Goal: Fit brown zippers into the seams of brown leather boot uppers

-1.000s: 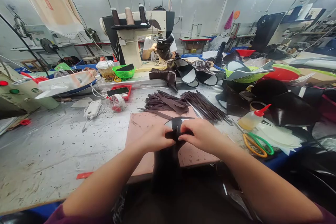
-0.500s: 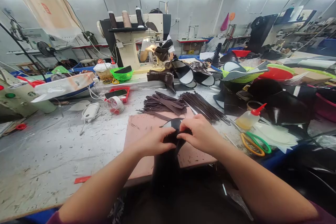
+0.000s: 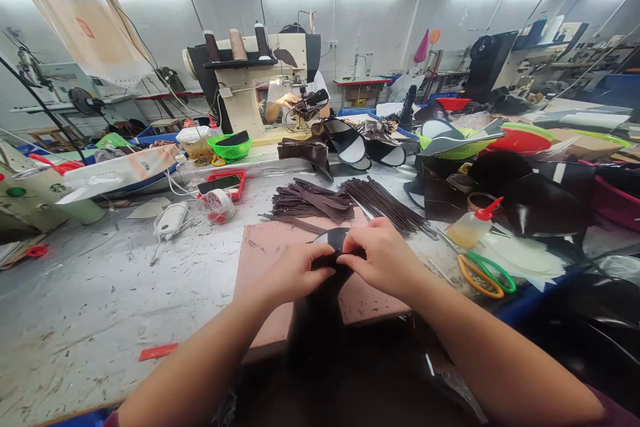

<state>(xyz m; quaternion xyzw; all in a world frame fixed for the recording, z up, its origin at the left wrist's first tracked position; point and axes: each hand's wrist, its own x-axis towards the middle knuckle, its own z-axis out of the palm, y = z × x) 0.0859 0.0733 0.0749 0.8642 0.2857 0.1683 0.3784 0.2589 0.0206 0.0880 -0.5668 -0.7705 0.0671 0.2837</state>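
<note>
The stained worktable (image 3: 100,293) is the widest thing, and near its front edge lies a flat pink board (image 3: 263,267). Over this board stretches a dark leather upper (image 3: 317,310), reaching down past the board's near edge (its far end shows a pale grey patch). Beyond it lie a loose pile of dark strips (image 3: 310,200) and a straighter bundle (image 3: 385,203). The left hand (image 3: 300,270) and the right hand (image 3: 383,253) are close together, thumb and fingers of each pinched on the upper. To the right are scissors (image 3: 469,256) and, just beside, a red-tipped bottle (image 3: 465,233).
</note>
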